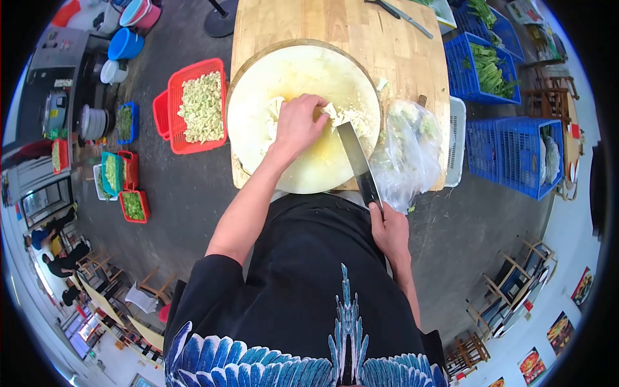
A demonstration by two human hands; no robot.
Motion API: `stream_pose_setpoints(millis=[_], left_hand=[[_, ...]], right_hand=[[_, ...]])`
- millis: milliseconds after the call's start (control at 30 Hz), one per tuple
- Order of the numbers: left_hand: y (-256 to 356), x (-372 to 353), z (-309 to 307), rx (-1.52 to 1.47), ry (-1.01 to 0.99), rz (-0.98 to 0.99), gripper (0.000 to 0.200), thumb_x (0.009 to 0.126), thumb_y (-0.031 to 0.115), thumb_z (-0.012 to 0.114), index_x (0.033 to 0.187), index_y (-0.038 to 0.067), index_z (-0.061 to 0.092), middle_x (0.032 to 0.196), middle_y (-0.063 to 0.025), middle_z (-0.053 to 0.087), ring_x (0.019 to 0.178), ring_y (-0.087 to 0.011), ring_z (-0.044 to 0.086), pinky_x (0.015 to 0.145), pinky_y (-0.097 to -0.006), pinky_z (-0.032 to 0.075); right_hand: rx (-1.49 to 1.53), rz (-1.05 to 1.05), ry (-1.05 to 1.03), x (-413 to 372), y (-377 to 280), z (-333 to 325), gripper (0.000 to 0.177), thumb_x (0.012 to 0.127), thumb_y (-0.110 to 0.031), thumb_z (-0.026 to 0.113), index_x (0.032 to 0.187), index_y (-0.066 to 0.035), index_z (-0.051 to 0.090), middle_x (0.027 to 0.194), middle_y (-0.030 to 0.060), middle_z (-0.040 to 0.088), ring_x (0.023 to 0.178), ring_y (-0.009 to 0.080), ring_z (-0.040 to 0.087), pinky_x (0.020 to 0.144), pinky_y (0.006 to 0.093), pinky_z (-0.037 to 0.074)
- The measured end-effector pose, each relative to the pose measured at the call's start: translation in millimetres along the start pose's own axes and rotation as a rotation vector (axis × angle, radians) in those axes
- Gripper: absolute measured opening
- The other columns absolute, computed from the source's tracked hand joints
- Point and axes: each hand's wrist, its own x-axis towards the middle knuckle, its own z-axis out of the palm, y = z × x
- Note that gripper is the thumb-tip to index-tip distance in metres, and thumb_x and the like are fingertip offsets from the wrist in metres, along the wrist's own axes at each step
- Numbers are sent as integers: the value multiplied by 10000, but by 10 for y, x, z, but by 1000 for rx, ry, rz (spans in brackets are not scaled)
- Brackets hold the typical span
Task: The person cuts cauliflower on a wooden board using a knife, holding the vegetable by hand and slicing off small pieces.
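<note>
On the round chopping board [303, 177], my left hand [300, 122] bends its fingers over white cauliflower [331, 111], pressing it against the board. More cauliflower [274, 106] shows to the left of that hand. My right hand [389, 229] is wrapped around the black handle of a cleaver [353, 149]. The blade points up and to the left, and its tip is close to the held cauliflower. Small chopped bits [361, 122] lie scattered beside the blade. My left fingertips are partly hidden.
A clear plastic bag [406, 164] with cauliflower lies right of the board on the wooden table [406, 61]. A knife [412, 24] rests at the table's far side. Left stands a red basket [175, 132] of chopped pieces; blue crates [509, 151] of greens stand right.
</note>
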Motion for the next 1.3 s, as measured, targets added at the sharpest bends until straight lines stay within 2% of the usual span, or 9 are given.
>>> stream_pose_setpoints(millis=[133, 233, 333, 433, 633, 933, 1033, 1233, 1300], left_hand=[[80, -63, -198, -95, -90, -158, 253, 922, 172, 810, 1139, 44, 793, 1044, -135, 823, 932, -284, 777, 852, -400, 611], [-21, -146, -235, 14, -119, -91, 262, 927, 190, 820, 1142, 40, 808, 1024, -124, 825, 895, -268, 779, 839, -396, 612], [-63, -194, -206, -17, -113, -142, 256, 935, 206, 823, 1132, 43, 828, 996, -127, 824, 860, -266, 778, 819, -388, 615], [-25, -229, -195, -63, -45, -139, 216, 888, 195, 843, 1040, 41, 842, 957, -145, 827, 845, -298, 786, 817, -403, 620], [-61, -255, -165, 14, -56, -107, 230, 917, 192, 857, 1096, 50, 843, 978, -134, 819, 850, -261, 776, 787, -382, 604], [-103, -271, -130, -42, -38, -129, 214, 906, 184, 867, 1058, 35, 836, 937, -128, 812, 835, -252, 770, 776, -378, 600], [-47, -265, -195, -13, -126, -168, 197, 907, 174, 863, 1037, 30, 827, 939, -129, 813, 848, -258, 778, 783, -389, 603], [25, -265, -238, 32, -116, -116, 179, 918, 153, 844, 1047, 34, 808, 943, -139, 812, 860, -298, 782, 773, -415, 601], [5, -233, -169, -44, -45, -20, 172, 906, 131, 827, 1051, 40, 807, 940, -132, 810, 817, -327, 757, 761, -444, 586]], right_hand=[[-9, -32, -17, -3, -18, 34, 255, 1109, -287, 651, 1049, -66, 764, 681, 217, 659, 645, 453, 674, 611, 535, 504], [-14, -41, -44, 23, -54, 75, 238, 1103, -281, 650, 1063, -77, 765, 698, 211, 678, 648, 454, 681, 611, 543, 512], [-60, -55, -25, 52, -108, 123, 237, 1101, -283, 644, 1056, -80, 760, 716, 209, 696, 662, 456, 694, 620, 551, 526], [-78, -62, 0, 57, -113, 155, 247, 1103, -290, 636, 1043, -82, 756, 732, 209, 709, 676, 458, 704, 632, 556, 539], [-88, -57, -31, 78, -102, 177, 247, 1106, -288, 632, 1057, -83, 761, 756, 214, 720, 690, 464, 709, 642, 561, 547], [-176, -77, -39, 86, -113, 292, 282, 1125, -299, 601, 1082, -61, 745, 751, 232, 725, 708, 481, 720, 654, 587, 557], [-207, -74, -48, 135, -146, 339, 298, 1131, -311, 591, 1106, -58, 745, 746, 233, 727, 711, 487, 721, 664, 595, 560], [-145, -56, -25, 86, -166, 234, 295, 1132, -311, 593, 1097, -62, 748, 722, 217, 714, 693, 465, 716, 654, 582, 547], [-134, -32, -17, 38, -155, 192, 286, 1130, -308, 600, 1088, -68, 750, 714, 208, 708, 679, 456, 709, 645, 574, 538]])
